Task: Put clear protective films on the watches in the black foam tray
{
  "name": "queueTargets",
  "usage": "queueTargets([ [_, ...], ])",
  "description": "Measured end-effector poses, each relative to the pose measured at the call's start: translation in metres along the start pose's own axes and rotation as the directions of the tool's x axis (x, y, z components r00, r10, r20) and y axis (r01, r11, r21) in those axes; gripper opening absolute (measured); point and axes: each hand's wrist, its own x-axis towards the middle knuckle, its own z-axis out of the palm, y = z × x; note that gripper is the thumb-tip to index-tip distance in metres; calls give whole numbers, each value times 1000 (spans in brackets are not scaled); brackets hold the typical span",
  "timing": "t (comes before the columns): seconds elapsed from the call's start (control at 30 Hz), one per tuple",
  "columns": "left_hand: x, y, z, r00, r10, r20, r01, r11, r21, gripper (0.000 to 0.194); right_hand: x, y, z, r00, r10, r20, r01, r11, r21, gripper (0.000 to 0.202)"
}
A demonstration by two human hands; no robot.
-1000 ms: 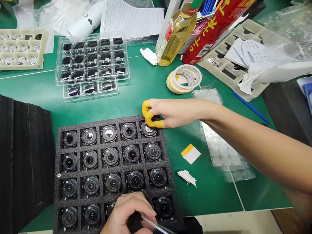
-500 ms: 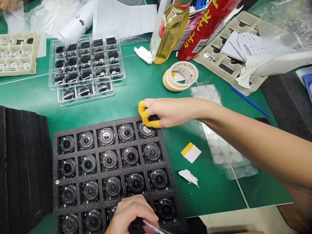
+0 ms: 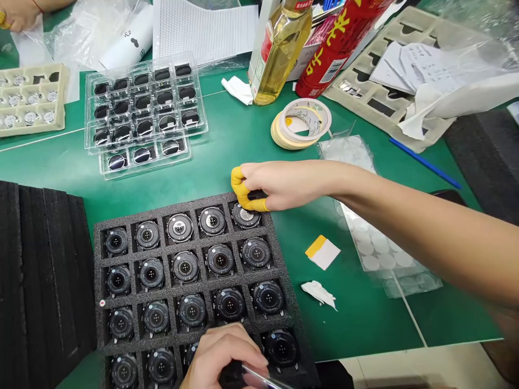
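Your right hand [image 3: 279, 186]: yellow-covered fingers bent inward at round watch [image 3: 246, 217], in far right compartment of foam tray [image 3: 98, 259]; cannot tell whether gripped. Your left hand [image 3: 227, 354], nearer you, curls closed around slim shiny tool [image 3: 265, 376], above tray. Beyond right hand: tape rolls [image 3: 284, 138]; farther left, clear trays [image 3: 90, 116].

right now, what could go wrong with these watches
The shiny metal tool in the left hand could scratch a watch, since it is above the foam tray. The right hand's fingers are at the far right corner watch, so they might smudge or shift it. The bottle beyond the right hand could tip if an arm swings that way.
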Motion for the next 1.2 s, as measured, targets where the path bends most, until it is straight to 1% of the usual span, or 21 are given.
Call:
queueTargets([
  [0.07,-1,-1,-1,1000,-3,11,3,1000,0,29,0,1,0,1000,-9,-4,9,1000,-1,18],
  [0.2,-2,-1,0,1000,-5,-3,5,1000,-3,29,-1,2,1,1000,-18,-3,18,1000,-5,19],
  [0.4,0,-2,0,1000,23,14,-23,1000,20,29,0,0,0,1000,18,14,-18,1000,-12,19],
  [0.57,-1,-3,1,1000,30,9,-30,999,32,32,0,-2,-2,999,36,37,-36,999,-2,18],
  [0.7,0,-3,3,999,52,-9,-51,998,36,33,0,-2,-2,999,31,29,-31,1000,6,17],
  [0.8,1,-3,4,998,62,2,-62,997,34,33,0,0,-1,1000,21,17,-21,1000,8,17],
  [0.97,1,-5,2,999,52,5,-52,998,26,33,-1,2,1,1000,-7,-4,7,1000,3,17],
  [1.2,-1,-6,2,999,47,2,-47,999,13,31,-1,2,2,1000,3,-11,-3,1000,-2,16],
])
